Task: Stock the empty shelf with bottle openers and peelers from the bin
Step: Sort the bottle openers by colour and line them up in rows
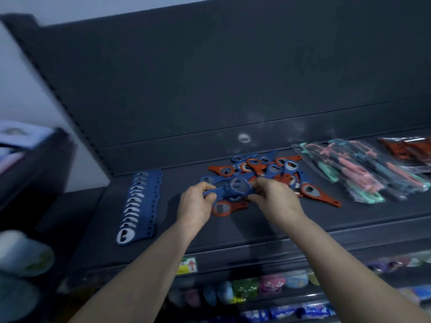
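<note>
Dim, bluish light all over. Rises as a dark grey back panel [233, 78] across most of the view, crossed by thin seams low down. Climbs the left side as a slotted upright [77, 113], with a pale wall [28, 89] beyond. Juts forward below as a dark shelf [256, 229], carrying a small label [187, 265] with a red arrow at its front edge. Holds blurred, colourful packets [268, 283] on lower tiers underneath. Shows a second dark rack [35, 171] at far left, out of focus.

Row of openers [137, 206] left of pile [268, 176], peelers [356, 173] right.
</note>
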The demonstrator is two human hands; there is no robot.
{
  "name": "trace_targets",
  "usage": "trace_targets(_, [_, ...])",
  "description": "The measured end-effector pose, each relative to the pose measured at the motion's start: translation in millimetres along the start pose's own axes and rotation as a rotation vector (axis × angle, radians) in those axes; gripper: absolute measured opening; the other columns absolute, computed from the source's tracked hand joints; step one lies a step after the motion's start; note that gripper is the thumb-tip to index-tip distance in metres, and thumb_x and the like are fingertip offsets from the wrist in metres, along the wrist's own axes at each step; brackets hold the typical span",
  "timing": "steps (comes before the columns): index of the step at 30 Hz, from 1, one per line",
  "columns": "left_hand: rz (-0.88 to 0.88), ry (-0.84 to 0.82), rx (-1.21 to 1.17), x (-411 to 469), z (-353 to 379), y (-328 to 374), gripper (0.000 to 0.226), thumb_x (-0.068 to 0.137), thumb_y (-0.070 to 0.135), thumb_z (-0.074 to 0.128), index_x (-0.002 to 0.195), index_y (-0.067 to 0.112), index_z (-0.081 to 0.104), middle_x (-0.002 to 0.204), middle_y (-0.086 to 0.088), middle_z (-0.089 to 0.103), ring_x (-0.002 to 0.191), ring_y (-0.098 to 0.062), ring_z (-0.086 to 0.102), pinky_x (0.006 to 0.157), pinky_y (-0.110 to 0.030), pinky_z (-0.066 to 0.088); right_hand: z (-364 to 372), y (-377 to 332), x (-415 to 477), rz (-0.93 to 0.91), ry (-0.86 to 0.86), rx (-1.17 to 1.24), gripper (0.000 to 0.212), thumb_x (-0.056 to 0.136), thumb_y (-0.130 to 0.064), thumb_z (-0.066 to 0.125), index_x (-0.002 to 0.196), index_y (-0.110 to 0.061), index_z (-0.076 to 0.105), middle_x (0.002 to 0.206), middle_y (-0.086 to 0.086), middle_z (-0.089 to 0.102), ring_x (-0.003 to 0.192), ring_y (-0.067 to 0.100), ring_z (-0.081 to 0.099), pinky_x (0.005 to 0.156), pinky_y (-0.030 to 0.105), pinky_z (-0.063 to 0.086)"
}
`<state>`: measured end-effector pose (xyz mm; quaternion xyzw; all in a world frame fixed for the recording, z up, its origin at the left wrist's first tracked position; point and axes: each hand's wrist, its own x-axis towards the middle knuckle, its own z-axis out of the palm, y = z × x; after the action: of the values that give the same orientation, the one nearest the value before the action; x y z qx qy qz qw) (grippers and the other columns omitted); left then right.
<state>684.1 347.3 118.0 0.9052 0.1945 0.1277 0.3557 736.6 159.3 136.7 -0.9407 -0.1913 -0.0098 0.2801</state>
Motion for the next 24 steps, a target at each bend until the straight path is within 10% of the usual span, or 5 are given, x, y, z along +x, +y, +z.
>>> trace_targets(8, [-0.087,-0.028,-0.128,-37,-113,-118,0.021,0.084,0.01,0.069,0.08,0.028,0.058,0.077,0.002,0.065,0.065,-0.012,0.056,0.061,-0.027,0.044,76,-109,-6,-0.213,-0.212,0.136,0.02,0.084,-0.026,0.069,0.098,-0.031,0.055,0.089,-0.015,0.061,0.096,0.016,0.059,0.078,0.038,0.05])
trace_targets(15, [-0.022,-0.083,-0.092,-58,-136,-164,0.017,0.078,0.011,0.075,0.086,0.024,0.069,0.085,0.008,0.07,0.072,0.007,0.061,0.068,-0.011,0.044,108,-150,-18,-0.23,-0.251,0.123,0.02,0.088,-0.028,0.065,0.104,-0.029,0.053,0.095,-0.013,0.062,0.097,0.017,0.06,0.078,0.035,0.049])
trace_targets(24, [0.022,0.041,-0.08,-43,-132,-177,0.06,0.065,0.017,0.085,0.119,0.02,0.059,0.084,0.011,0.06,0.074,-0.008,0.056,0.076,-0.027,0.051,121,-160,-25,-0.223,-0.323,0.135,0.018,0.086,-0.026,0.068,0.099,-0.031,0.057,0.093,-0.012,0.063,0.088,0.012,0.059,0.073,0.027,0.044])
